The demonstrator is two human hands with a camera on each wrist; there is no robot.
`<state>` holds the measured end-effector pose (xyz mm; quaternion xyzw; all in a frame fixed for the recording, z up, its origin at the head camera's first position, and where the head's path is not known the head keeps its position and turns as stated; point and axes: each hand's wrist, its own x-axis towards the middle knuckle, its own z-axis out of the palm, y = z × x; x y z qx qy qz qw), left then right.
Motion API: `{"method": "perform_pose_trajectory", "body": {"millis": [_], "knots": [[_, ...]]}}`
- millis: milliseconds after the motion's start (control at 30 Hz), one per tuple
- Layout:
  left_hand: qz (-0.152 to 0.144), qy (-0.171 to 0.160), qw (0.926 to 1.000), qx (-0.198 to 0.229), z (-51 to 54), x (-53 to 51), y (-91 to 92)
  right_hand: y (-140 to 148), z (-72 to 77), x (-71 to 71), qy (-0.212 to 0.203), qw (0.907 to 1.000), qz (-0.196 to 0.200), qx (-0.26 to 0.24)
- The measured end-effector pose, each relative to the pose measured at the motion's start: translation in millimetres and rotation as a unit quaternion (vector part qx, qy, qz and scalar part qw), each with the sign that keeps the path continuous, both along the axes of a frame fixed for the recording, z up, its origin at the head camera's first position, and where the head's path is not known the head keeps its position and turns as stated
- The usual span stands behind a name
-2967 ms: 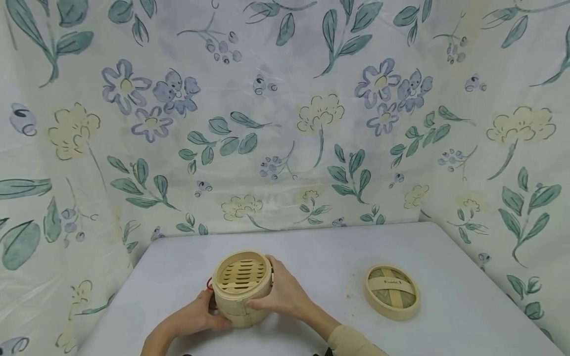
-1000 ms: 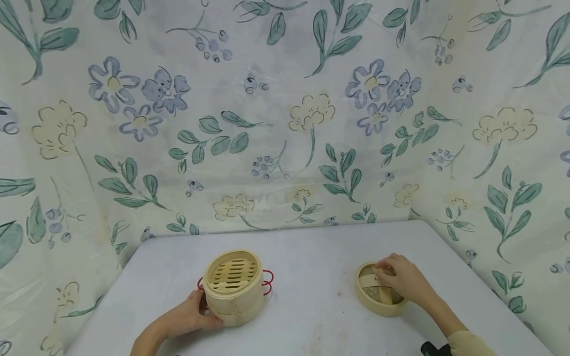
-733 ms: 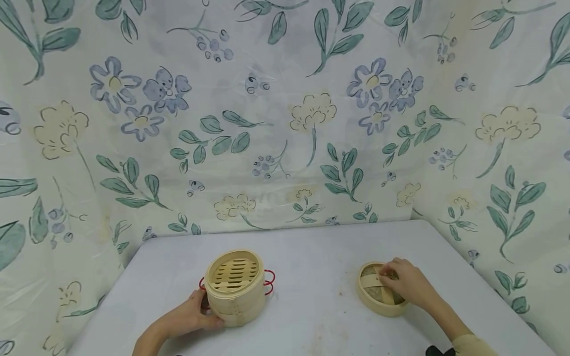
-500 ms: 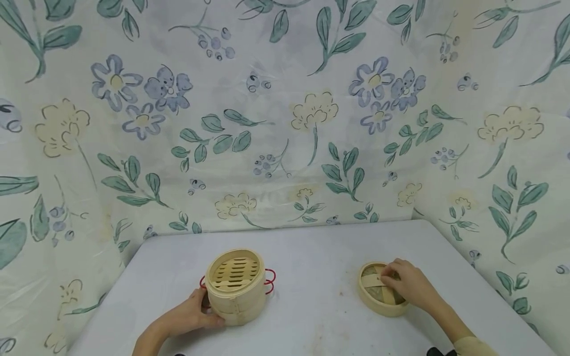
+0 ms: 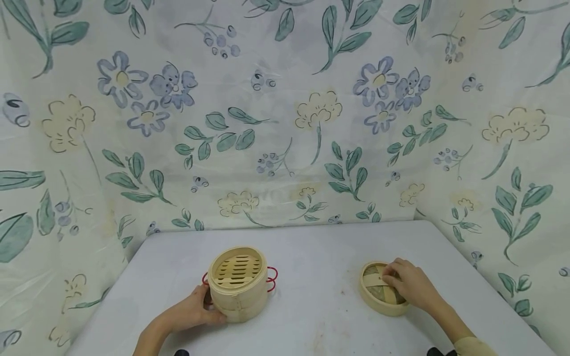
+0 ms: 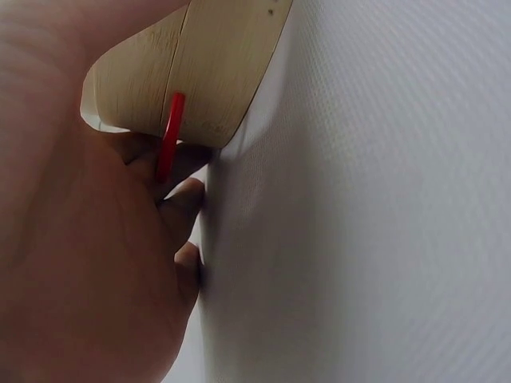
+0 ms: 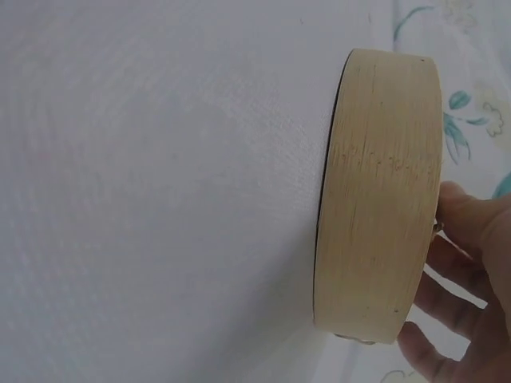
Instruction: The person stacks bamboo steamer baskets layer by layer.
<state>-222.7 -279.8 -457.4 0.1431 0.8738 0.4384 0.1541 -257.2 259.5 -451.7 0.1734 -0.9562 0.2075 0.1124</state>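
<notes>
At the left of the table stands a bamboo steamer [image 5: 240, 301] of stacked tiers, its slatted top uncovered and red loops on both sides. My left hand [image 5: 189, 311] holds its lower left side, thumb at the front. In the left wrist view, the fingers bend round beside a red loop [image 6: 171, 136], close to the tabletop. Farther right lies the round steamer lid [image 5: 373, 295], with crossed bamboo strips on top. My right hand [image 5: 414, 284] pinches the lid's centre strip. The right wrist view shows the lid's side wall [image 7: 379, 199], seemingly flat against the table.
A white tabletop [image 5: 311, 277] lies between steamer and lid, with small specks near the lid. Floral-patterned sheeting [image 5: 285, 148] hangs behind and at both sides. Dark rounded objects [image 5: 181, 352] show at the bottom edge near the wrists.
Three seconds ago both hands held the steamer. My right hand has since moved right to the lid and gripped its top strip. The left hand stays on the steamer.
</notes>
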Motion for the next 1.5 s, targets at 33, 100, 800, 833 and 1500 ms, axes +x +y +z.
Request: {"method": "perform_pose_trajectory", "body": {"millis": [33,100,800,833,1500], "knots": [[0.000,-0.001,1.0000,0.000,0.2,-0.1,-0.1,0,-0.6,-0.1,0.006,1.0000,0.000,0.003],[0.002,-0.004,1.0000,0.000,0.5,0.1,0.0,0,-1.8,-0.5,0.020,0.9997,0.000,0.013],[0.026,-0.007,0.9994,-0.022,0.9,2.2,2.6,-5,-2.9,-1.6,0.066,0.9972,-0.003,0.036],[0.025,-0.006,0.9994,-0.022,1.1,2.1,2.7,-6,-2.6,-1.6,0.068,0.9970,-0.004,0.037],[0.035,-0.010,0.9990,-0.024,-1.5,2.0,1.0,-34,16.1,-8.4,0.073,0.9968,0.030,0.010]]}}
